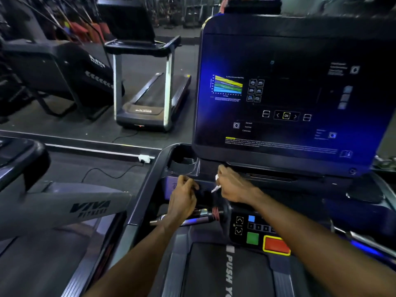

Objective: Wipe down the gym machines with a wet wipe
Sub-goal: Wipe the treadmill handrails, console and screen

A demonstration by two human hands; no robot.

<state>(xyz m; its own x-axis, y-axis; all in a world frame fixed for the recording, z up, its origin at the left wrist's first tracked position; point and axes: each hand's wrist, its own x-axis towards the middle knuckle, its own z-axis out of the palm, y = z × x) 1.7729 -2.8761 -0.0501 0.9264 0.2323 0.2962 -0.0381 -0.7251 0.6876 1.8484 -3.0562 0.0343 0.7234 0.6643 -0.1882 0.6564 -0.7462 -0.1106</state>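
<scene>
Treadmill [235,264] console with both hands at its lower left ledge, head view.

Display panel [285,93] stands upright above the ledge, lit with a coloured chart and an OK key; cup holder [182,161] lies just left of its base. Keypad [257,230] below carries a green and a red button. Left hand [184,200] curls its fingers over a dark part of the ledge. Right hand [233,185] pinches a crumpled white wet wipe [216,188], held just beside the left hand.
</scene>
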